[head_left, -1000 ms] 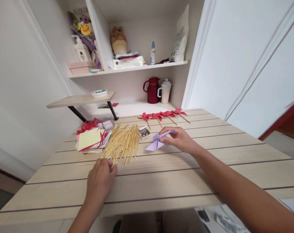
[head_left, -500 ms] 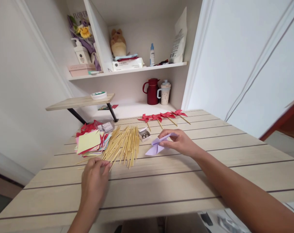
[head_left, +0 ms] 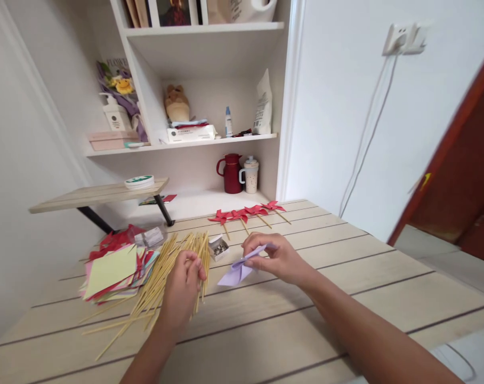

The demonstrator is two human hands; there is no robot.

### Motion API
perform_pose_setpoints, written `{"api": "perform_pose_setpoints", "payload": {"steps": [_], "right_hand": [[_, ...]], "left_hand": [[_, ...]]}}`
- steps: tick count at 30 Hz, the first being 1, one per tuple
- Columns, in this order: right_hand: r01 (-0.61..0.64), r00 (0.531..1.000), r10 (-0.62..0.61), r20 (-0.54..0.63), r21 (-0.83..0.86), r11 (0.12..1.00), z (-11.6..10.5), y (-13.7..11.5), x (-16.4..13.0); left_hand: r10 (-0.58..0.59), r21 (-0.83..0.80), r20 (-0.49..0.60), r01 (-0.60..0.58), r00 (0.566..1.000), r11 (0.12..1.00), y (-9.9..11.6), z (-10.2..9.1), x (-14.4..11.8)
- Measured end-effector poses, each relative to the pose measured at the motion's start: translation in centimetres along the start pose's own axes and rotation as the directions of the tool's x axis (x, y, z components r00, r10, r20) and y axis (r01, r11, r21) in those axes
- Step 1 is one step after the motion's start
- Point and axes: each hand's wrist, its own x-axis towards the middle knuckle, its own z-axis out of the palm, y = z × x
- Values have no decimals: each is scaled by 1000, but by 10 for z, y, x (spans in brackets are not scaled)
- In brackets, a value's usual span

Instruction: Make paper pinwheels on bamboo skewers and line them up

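lilac pinwheel [head_left: 239, 268] in right hand [head_left: 274, 257], tilted down-left

The desk [head_left: 346, 298] across the lower frame is pale wood-grain board, matt, with dark grooves. The sticks [head_left: 162, 277] left of centre look like raw, dry bamboo. The lilac pinwheel [head_left: 240, 269] at centre and the coloured sheets [head_left: 110, 269] at left are smooth matt paper. The jug [head_left: 231, 174] above centre is glossy red.
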Motion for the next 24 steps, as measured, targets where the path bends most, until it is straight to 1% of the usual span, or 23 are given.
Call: {"api": "perform_pose_setpoints", "payload": {"steps": [2,4,5,7,9,11,12,13,15,17,19,20,24], "right_hand": [[141,990,-141,-1,-99,985,0,-6,0],[310,950,-312,22,-191,931,1,-12,1],[375,925,-378,32,-227,899,2,-15,1],[463,882,-469,47,-281,841,2,-18,0],[511,852,-520,67,-329,794,1,-19,-1],[543,828,-554,89,-376,751,-1,-19,-3],[553,819,-566,95,-396,734,-1,-19,-3],[559,812,-576,96,-412,720,-1,-20,-4],[566,801,-593,85,-431,703,0,-21,-4],[565,796,-601,72,-444,695,3,-23,-4],[562,796,-601,73,-456,689,6,-24,-4],[559,799,-597,75,-461,689,7,-25,-4],[547,804,-590,67,-472,692,12,-26,-4]], "left_hand": [[64,-47,22,-63,998,997,-3,10,-3],[93,-48,50,-91,994,995,-8,14,-7],[109,-32,59,-107,992,994,-10,14,-9],[177,29,45,-178,983,984,-14,12,-12],[293,124,-11,-289,956,949,-16,8,-14],[436,242,-87,-405,896,882,-14,2,-16],[513,301,-119,-461,850,835,-12,0,-17],[615,348,-150,-541,774,766,-10,-2,-18],[721,407,-69,-640,689,651,-4,-4,-21],[776,422,10,-706,630,568,1,-4,-26],[802,442,40,-730,596,521,5,-3,-29],[809,452,42,-733,587,508,6,-2,-31],[819,487,22,-721,574,492,6,-1,-31]]}}
